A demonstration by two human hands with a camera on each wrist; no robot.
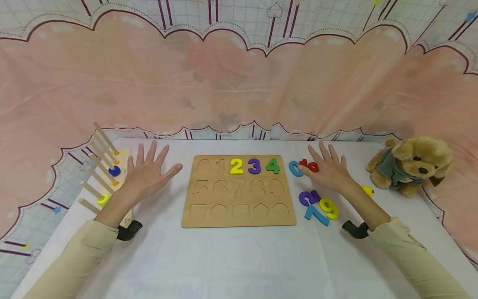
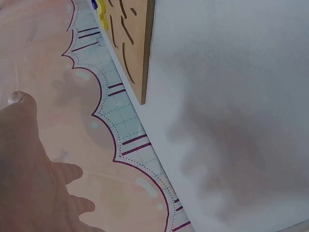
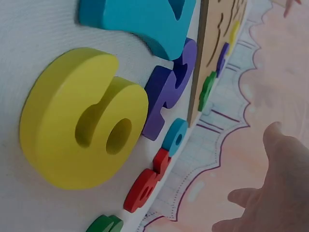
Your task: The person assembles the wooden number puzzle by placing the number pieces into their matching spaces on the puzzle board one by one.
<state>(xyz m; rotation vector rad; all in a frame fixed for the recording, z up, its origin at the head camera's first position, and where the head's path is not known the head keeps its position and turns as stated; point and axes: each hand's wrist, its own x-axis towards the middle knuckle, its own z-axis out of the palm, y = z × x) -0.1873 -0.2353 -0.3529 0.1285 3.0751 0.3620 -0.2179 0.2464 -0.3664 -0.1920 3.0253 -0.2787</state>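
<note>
Fingers spread and gripping nothing, my left hand and right hand flanked the board, its long side running between them; the loose numbers lay beside my right hand, the nearer one.

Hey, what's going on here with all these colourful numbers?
A person's left hand is spread open beside a wooden board, and the right hand is open by some loose number pieces. Neither grips anything. On the board, a yellow 2, purple 3 and green 4 sit in the top row; the other slots are unfilled.
</note>
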